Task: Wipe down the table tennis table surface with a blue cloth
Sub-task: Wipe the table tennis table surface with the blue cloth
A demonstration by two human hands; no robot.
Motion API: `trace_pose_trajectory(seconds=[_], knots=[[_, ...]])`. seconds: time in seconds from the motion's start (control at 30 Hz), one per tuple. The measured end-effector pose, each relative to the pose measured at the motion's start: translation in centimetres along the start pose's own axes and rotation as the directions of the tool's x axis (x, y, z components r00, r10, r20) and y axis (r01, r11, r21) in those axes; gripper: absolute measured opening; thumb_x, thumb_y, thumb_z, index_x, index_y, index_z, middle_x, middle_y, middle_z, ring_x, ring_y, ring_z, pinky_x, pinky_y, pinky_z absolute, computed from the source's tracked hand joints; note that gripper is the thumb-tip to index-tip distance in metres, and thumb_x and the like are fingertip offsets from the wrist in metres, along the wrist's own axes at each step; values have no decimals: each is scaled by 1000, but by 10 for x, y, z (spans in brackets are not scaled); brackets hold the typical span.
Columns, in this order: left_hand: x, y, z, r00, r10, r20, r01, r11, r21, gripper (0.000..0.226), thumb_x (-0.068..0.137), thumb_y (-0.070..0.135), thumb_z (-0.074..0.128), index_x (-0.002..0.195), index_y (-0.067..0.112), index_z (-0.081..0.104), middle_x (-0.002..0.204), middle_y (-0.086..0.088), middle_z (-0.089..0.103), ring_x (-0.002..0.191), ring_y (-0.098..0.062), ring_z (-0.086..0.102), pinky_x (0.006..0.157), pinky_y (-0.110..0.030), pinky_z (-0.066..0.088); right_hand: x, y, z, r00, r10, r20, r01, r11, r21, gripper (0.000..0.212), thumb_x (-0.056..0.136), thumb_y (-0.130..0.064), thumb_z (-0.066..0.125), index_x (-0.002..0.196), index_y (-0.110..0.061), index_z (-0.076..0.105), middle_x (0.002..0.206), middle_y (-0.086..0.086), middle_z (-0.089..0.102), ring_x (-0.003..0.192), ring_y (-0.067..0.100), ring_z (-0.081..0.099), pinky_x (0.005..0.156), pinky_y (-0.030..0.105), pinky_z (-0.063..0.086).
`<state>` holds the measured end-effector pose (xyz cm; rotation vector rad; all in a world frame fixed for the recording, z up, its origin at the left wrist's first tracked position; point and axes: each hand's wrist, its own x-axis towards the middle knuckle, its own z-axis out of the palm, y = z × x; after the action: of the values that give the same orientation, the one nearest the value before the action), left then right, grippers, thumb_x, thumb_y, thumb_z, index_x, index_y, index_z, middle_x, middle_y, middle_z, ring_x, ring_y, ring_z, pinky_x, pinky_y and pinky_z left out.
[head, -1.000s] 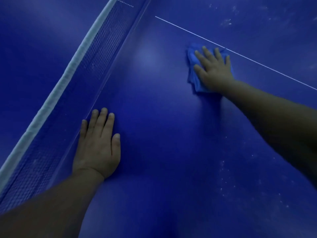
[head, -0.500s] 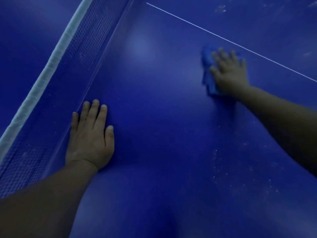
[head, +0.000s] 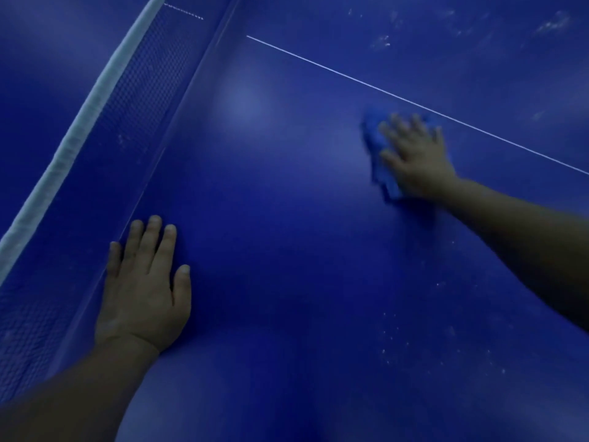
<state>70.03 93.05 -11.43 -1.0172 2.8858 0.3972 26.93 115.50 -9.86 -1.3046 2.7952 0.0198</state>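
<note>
The right hand (head: 417, 161) lies spread, fingers straight, pressing the crumpled blue cloth (head: 379, 154) flat onto the dark blue table tennis table surface (head: 287, 202), just short of the thin white centre line (head: 350, 76); motion blur hides its folds. The left hand (head: 143, 288) rests flat and released beside the white-taped mesh net (head: 95, 100), likely as a brace. Pale specks (head: 414, 339) show nearby

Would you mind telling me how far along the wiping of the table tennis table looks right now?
Looks done: the table between the hands shows no specks.
In hand: the right hand presses the blue cloth flat just short of the white line; the left hand rests flat by the net.
Left: white specks nearer the person and smudges beyond the line.
</note>
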Motion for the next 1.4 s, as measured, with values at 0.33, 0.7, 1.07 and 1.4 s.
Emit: trace_pose_trajectory(seconds=[0.33,0.7,1.07,1.4], knots=[[0,-1,3,1000,-10,20,10,1000,20,71,97,44,21,156,7,27,166,-8,14,155,-21,1,123,-35,-12,-78,-144,22,859,-512,-9,512,859,17,56,100,-55,35,151,-34,42,160,-2,37,150,36,26,117,66,11],[1,1,2,1000,-16,16,15,1000,27,71,96,44,20,156,6,27,166,-10,17,155,-24,4,122,-34,-12,35,-62,0,781,622,60,-622,766,160,60,103,-54,22,159,-35,16,168,-5,8,154,33,0,117,68,-1],[4,-2,3,1000,-16,9,15,1000,25,69,96,41,24,153,4,32,164,-14,23,153,-31,11,120,-28,-16,-9,29,5,879,474,56,-476,879,31,59,102,-56,28,158,-37,21,167,-5,15,154,30,9,118,66,6],[2,1,0,1000,-9,14,9,999,45,73,96,45,19,155,4,29,165,-13,20,154,-29,8,120,-32,-14,-148,-80,19,969,-245,-18,246,969,35,57,99,-53,35,152,-32,37,160,4,35,149,41,24,112,73,17]])
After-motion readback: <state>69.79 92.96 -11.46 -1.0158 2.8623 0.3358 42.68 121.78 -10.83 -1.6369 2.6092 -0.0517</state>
